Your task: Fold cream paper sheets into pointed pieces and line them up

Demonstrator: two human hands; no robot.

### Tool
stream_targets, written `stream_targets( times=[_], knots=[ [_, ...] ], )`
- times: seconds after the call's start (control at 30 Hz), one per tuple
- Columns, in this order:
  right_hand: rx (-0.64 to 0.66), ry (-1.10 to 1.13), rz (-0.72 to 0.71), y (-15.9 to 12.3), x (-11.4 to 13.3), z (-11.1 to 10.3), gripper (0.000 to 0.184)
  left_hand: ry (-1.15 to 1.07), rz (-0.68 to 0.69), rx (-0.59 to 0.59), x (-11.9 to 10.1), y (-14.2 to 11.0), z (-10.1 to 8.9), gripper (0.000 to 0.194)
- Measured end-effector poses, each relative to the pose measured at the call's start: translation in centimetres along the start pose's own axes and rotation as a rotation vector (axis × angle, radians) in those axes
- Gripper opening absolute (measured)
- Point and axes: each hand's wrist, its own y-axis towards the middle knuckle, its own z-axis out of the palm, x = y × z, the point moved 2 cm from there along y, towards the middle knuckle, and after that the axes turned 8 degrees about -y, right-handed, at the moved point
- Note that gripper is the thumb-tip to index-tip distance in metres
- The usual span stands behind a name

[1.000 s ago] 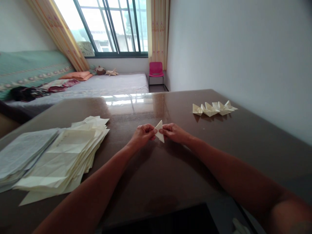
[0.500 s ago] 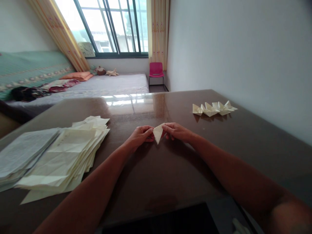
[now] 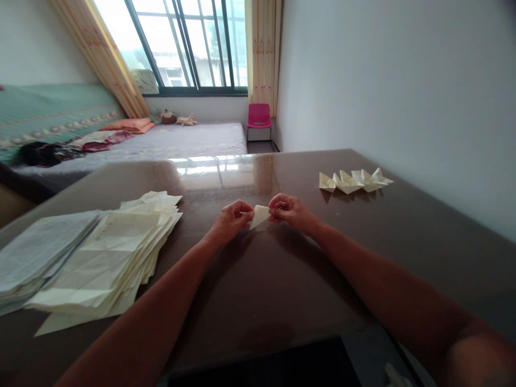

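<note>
A small folded piece of cream paper (image 3: pixel 260 215) is held above the middle of the brown table (image 3: pixel 258 290), one corner pointing down to the left. My left hand (image 3: pixel 235 216) pinches its left edge between thumb and fingers. On the opposite side, my right hand (image 3: pixel 288 209) grips the right corner, fingertips closed on it. Folded paper boats (image 3: pixel 350 181), several in a row, stand on the table at the right. To the left lies a stack of creased cream paper sheets (image 3: pixel 105 252), partly beside my left forearm.
A pile of greyish printed sheets (image 3: pixel 36 252) touches the cream stack at the far left. Beyond the table are a bed (image 3: pixel 205 137) and a pink chair (image 3: pixel 259 116). A white wall (image 3: pixel 395 86) runs along the right. Something dark (image 3: pixel 282 368) lies below the near edge.
The folded paper has been turned between my hands: its point, straight down half a second ago, now faces lower left. Both hands have shifted their grip slightly. Stacks and boats stay put.
</note>
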Motion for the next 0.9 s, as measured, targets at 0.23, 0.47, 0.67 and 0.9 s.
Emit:
stream_targets(
  times=[0.23,0.47,0.67,0.9],
  knots=[
    [0.08,-0.115,-0.033,0.0,-0.3,0.1,0.028,0.055,0.012,0.022,0.9,0.4,-0.2,0.027],
    [0.086,-0.198,-0.07,-0.2,-0.2,0.2,0.023,0.048,0.032,0.062,1.2,0.5,-0.1,0.024],
    [0.085,-0.178,-0.066,-0.2,-0.4,0.1,0.021,0.097,0.049,0.065,0.8,0.3,-0.1,0.026],
    [0.077,-0.209,-0.043,0.0,-0.6,0.2,0.022,0.114,0.05,0.076,1.2,0.4,-0.1,0.027]
  ],
)
